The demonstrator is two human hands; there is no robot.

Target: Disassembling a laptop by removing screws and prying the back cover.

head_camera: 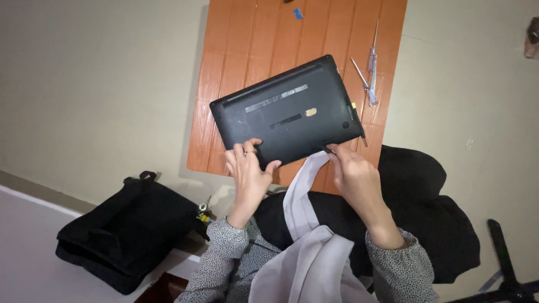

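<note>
Left hand (249,171) grips the upturned laptop (286,110), fingers curled on its edge; right hand (352,171) pinches a thin tool (327,149) at its corner; the laptop's long axis tilts up-right.

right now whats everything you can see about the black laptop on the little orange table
The black laptop lies closed and upside down, its matt plastic-looking base facing up, turned at an angle on the orange slatted table. The base shows a long pale label strip, a narrow dark slot, a small tan sticker and a side vent. The left hand grips its near edge, thumb on the base. The right hand holds a thin dark tool at the near corner; whether its tip touches is unclear.
</note>
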